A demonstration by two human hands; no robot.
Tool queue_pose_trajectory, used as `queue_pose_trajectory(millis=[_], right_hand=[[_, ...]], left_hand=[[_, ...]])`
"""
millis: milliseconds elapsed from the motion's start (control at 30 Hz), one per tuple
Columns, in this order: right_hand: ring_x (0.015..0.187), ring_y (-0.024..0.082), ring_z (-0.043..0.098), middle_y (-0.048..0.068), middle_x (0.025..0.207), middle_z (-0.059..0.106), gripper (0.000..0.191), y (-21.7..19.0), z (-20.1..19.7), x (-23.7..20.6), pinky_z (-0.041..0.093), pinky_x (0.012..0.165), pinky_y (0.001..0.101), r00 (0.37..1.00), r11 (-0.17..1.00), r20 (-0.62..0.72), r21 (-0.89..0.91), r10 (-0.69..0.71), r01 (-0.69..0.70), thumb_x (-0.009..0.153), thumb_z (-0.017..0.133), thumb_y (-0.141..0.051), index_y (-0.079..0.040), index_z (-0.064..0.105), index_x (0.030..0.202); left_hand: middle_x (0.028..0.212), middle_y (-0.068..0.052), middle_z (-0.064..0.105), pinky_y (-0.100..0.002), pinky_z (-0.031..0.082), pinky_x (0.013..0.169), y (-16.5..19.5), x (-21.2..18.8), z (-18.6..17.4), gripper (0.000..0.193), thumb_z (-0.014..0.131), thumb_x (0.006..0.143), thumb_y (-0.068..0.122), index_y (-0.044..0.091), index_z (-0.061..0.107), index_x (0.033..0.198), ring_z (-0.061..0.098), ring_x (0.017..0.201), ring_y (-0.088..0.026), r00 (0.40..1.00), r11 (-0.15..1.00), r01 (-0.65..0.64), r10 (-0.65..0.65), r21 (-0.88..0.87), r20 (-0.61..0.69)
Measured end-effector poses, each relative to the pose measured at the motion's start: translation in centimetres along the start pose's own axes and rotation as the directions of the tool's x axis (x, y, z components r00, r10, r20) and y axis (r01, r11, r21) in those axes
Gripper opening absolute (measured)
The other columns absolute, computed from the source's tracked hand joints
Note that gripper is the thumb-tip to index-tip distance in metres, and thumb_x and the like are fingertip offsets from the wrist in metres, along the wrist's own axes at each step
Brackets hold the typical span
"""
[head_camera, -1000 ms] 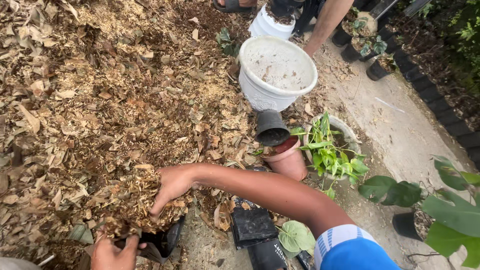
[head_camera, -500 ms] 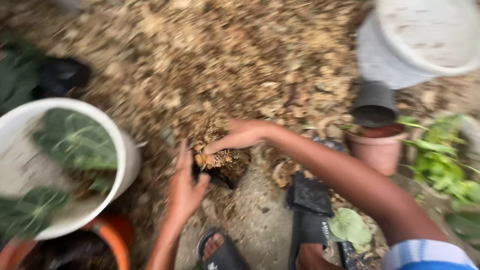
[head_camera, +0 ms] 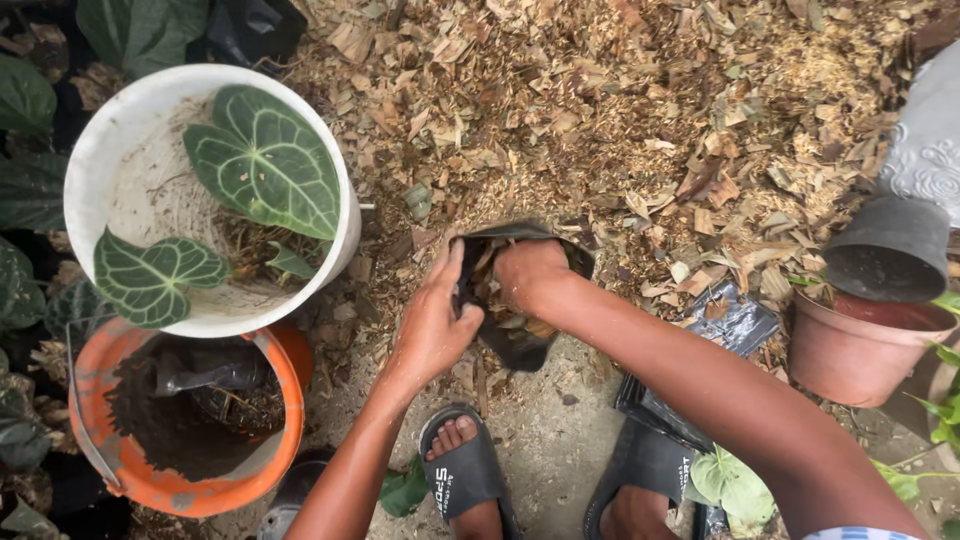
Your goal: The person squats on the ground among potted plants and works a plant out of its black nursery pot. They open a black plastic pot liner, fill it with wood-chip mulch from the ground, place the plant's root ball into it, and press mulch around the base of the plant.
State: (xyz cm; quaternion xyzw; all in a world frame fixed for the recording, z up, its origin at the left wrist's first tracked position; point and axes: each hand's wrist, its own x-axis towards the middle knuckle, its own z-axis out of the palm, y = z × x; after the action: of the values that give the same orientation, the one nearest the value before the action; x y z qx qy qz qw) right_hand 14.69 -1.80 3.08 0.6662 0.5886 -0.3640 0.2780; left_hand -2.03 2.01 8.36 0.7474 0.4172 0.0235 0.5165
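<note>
Since half a second ago the right hand (head_camera: 530,272) has pushed into the black bag (head_camera: 520,300) at centre; its fingers are hidden, grip unclear. The left hand (head_camera: 435,320) now clasps the bag's rim. At 9 o'clock, a white bucket (head_camera: 100,150) holds veined leaves (head_camera: 265,160); an orange bucket (head_camera: 285,420) at 8 holds soil. Terracotta pot (head_camera: 850,355) at 3.

arms: bare | sleeve (head_camera: 862,534): blue-and-white striped, right | footwear: black slide sandals (head_camera: 466,472), toes showing

One head-worn view — looking steeply down, close over the hands and the leaf-littered ground (head_camera: 620,110).
</note>
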Motion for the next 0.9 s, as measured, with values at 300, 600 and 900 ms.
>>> queue_pose_trajectory(millis=[300, 600, 900], right_hand=[[0.109, 0.036, 0.069, 0.019, 0.118, 0.071, 0.033, 2.5, 5.1, 3.2, 0.056, 0.090, 0.0484, 0.889, 0.981, -0.451, 0.123, -0.080, 0.151, 0.088, 0.063, -0.023, -0.009, 0.070, 0.118], [0.108, 0.035, 0.067, 0.020, 0.119, 0.069, 0.036, 3.8, 7.9, 3.7, 0.055, 0.093, 0.0448, 0.868, 0.956, -0.471, 0.152, -0.154, 0.252, 0.094, 0.056, -0.015, -0.010, 0.058, 0.130], [0.111, 0.035, 0.068, 0.017, 0.123, 0.069, 0.035, 3.9, 1.0, 0.3, 0.052, 0.098, 0.0432, 0.939, 0.951, -0.283, 0.177, -0.196, 0.252, 0.096, 0.061, -0.027, -0.014, 0.060, 0.129]], left_hand=[[0.168, -0.014, 0.033, -0.043, 0.057, 0.102, 0.3, 1.2, 0.2, 0.080, 0.063, 0.080, -0.001, -0.001, 0.040, 0.156, 0.065, 0.128, -0.042, 0.849, 0.849, -0.491, 0.517, 0.192, -0.113], [0.166, -0.027, 0.022, -0.050, 0.058, 0.070, 1.6, 1.9, -0.6, 0.079, 0.065, 0.078, -0.003, -0.001, 0.032, 0.150, 0.071, 0.078, -0.043, 0.952, 0.944, -0.285, 0.299, 0.164, -0.066], [0.160, -0.027, 0.036, -0.051, 0.057, 0.065, 0.6, 1.6, -2.0, 0.058, 0.062, 0.083, -0.004, 0.002, 0.044, 0.137, 0.071, 0.076, -0.044, 0.931, 0.927, -0.298, 0.335, 0.226, -0.148]])
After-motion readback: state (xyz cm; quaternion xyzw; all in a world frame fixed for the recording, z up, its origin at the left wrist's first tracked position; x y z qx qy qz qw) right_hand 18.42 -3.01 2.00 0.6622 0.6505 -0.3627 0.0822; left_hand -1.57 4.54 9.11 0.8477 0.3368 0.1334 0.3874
